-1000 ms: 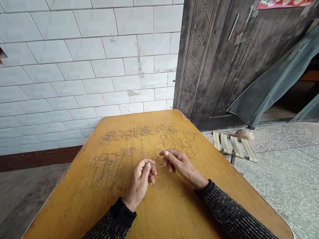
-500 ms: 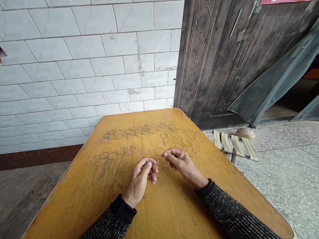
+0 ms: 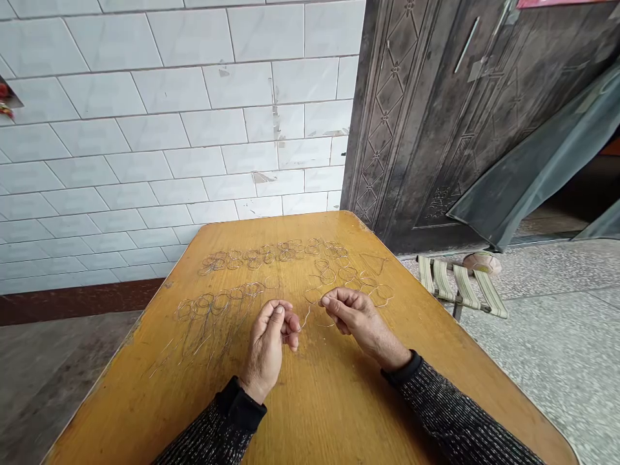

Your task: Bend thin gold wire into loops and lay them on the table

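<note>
A thin piece of bent wire (image 3: 307,316) spans the gap between my hands above the table. My right hand (image 3: 361,320) pinches its upper end between thumb and forefinger. The lower end runs to the curled fingers of my left hand (image 3: 268,345), whose thumb presses on the forefinger; the wire's tip is partly hidden there. Just beyond my right hand lie several looped wires (image 3: 346,274). Left of my left hand is a row of wire loops with long straight tails (image 3: 220,303). Farther back sits another row of wire rings (image 3: 271,252).
The yellow wooden table (image 3: 310,413) meets a white tiled wall (image 3: 194,129) at its far side. A bent wire triangle (image 3: 374,261) lies near the right edge. Right of the table stand a striped strap stool (image 3: 460,284) and a dark carved door (image 3: 416,129) with a grey curtain (image 3: 523,168).
My left hand has drawn slightly left, away from the right, and the wire between them slants more. The whole view has shifted a little.
</note>
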